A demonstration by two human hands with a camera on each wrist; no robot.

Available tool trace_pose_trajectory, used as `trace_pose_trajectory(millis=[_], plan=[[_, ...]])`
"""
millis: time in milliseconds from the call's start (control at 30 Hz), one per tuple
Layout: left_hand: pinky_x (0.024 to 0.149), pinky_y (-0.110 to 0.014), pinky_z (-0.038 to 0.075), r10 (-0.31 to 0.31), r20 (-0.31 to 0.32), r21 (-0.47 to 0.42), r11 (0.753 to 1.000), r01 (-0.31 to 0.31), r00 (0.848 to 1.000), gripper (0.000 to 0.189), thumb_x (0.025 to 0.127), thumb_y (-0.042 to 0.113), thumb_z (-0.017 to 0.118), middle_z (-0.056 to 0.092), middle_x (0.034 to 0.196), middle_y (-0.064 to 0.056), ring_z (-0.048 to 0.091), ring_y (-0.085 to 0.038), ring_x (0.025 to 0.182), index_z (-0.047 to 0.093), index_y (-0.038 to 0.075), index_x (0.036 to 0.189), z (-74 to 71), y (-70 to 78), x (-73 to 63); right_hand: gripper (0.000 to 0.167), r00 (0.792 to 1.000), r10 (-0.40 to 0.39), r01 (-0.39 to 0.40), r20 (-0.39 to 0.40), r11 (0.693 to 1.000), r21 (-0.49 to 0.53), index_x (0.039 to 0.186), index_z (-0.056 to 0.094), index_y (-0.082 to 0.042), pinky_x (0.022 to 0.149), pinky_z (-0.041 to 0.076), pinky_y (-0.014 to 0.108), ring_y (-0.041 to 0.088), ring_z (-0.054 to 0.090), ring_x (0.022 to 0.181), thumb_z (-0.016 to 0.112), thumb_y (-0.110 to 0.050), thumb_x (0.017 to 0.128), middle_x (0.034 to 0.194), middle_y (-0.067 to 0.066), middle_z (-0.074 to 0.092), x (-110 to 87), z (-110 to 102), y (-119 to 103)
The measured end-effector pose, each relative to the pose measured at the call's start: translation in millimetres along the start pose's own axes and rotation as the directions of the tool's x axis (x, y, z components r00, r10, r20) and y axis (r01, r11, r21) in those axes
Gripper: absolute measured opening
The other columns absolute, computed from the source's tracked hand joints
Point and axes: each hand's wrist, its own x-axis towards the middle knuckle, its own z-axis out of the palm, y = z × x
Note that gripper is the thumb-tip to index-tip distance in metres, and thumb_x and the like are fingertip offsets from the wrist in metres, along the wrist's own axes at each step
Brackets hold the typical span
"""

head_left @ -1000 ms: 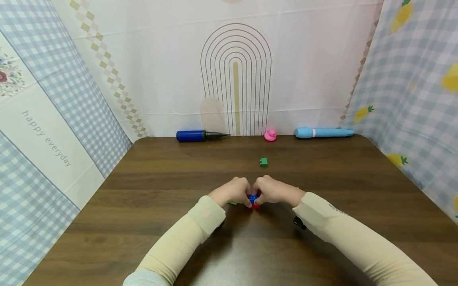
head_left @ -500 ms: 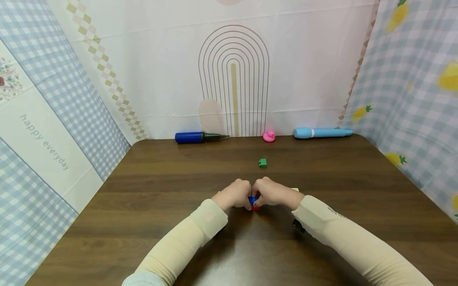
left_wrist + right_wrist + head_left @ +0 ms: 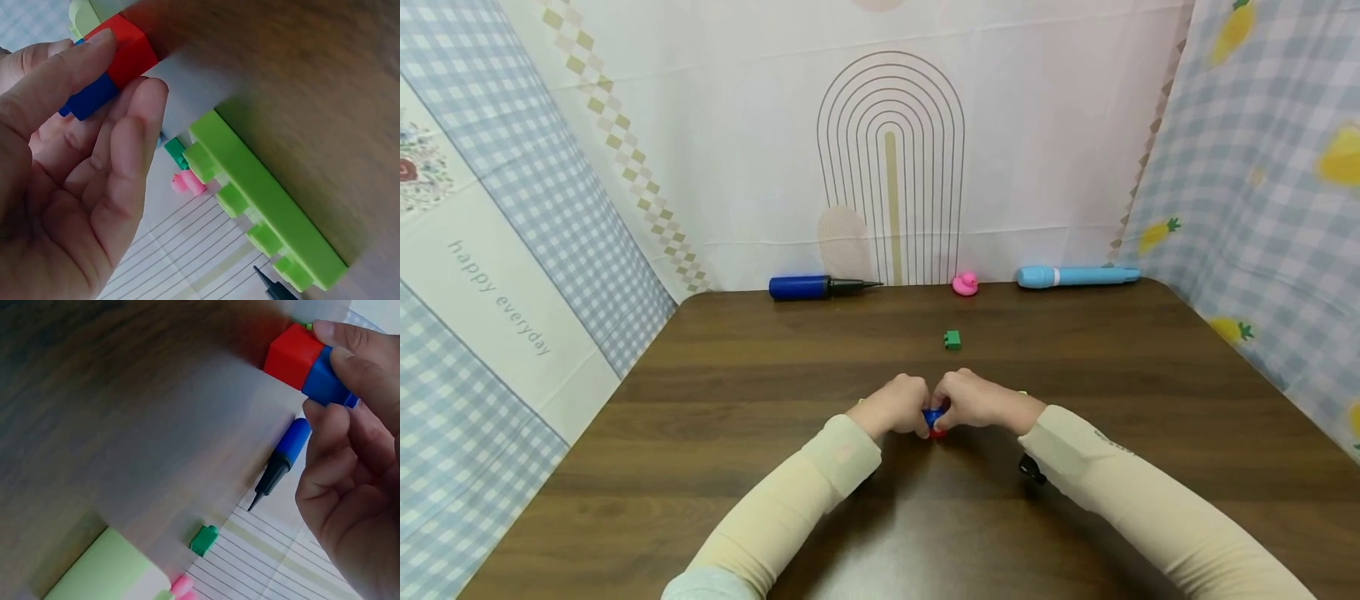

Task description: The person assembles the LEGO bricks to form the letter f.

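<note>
A blue brick (image 3: 935, 417) sits on top of a red brick (image 3: 136, 51); the pair is between the two hands over the middle of the wooden table (image 3: 925, 533), and I cannot tell if the red one touches the wood; the left hand (image 3: 897, 407) pinches the red brick between thumb and finger, and the right hand (image 3: 976, 400) pinches the blue brick the same way; each hand has its own brick, maybe so that both stay in line and do not wobble; the gap between thumb and finger is only as wide as the brick, and the other fingers bend in; the wrists come in from left and right with knuckles up, so the hands almost make a heart.

By the left wrist, on its far side, lies a long lime-green brick (image 3: 269, 200), with its bumps facing far; by the right wrist is a pale green brick (image 3: 103, 572), mostly hidden; farther off is a small green brick (image 3: 952, 340); along the far edge are a blue pump (image 3: 801, 287) on the left, a pink duck (image 3: 966, 285), and a light blue tube (image 3: 1078, 277) on the right, perhaps put there to be out of the way.
</note>
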Motion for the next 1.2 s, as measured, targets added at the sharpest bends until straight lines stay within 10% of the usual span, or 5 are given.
trace_pose_trajectory(millis=[300, 1200], plan=[[0.047, -0.022, 0.037, -0.042, 0.004, -0.001, 0.999, 0.042, 0.999, 0.02, 0.064, 0.016, 0.078, 0.051, 0.054, 0.003, 0.041, -0.01, 0.05, 0.059, 0.009, 0.059, -0.4, 1.0, -0.5, 0.028, 0.997, -0.038, 0.041, -0.068, 0.998, 0.044, 0.094, 0.066, 0.0, 0.06, 0.045, 0.023, 0.008, 0.055, 0.068, 0.068, -0.022, 0.075, 0.085, 0.003, 0.063, -15.8, -15, 16], [0.052, -0.023, 0.039, -0.052, 0.015, 0.023, 0.998, 0.052, 0.999, 0.019, 0.065, 0.02, 0.077, 0.053, 0.061, 0.004, 0.044, -0.011, 0.057, 0.061, 0.01, 0.064, 0.2, -0.9, -3.4, 0.018, 0.997, -0.02, 0.023, -0.08, 0.999, 0.036, 0.094, 0.065, 0.001, 0.06, 0.045, 0.023, 0.009, 0.054, 0.067, 0.063, -0.011, 0.08, 0.083, 0.001, 0.062, -10.0, -20, 13]])
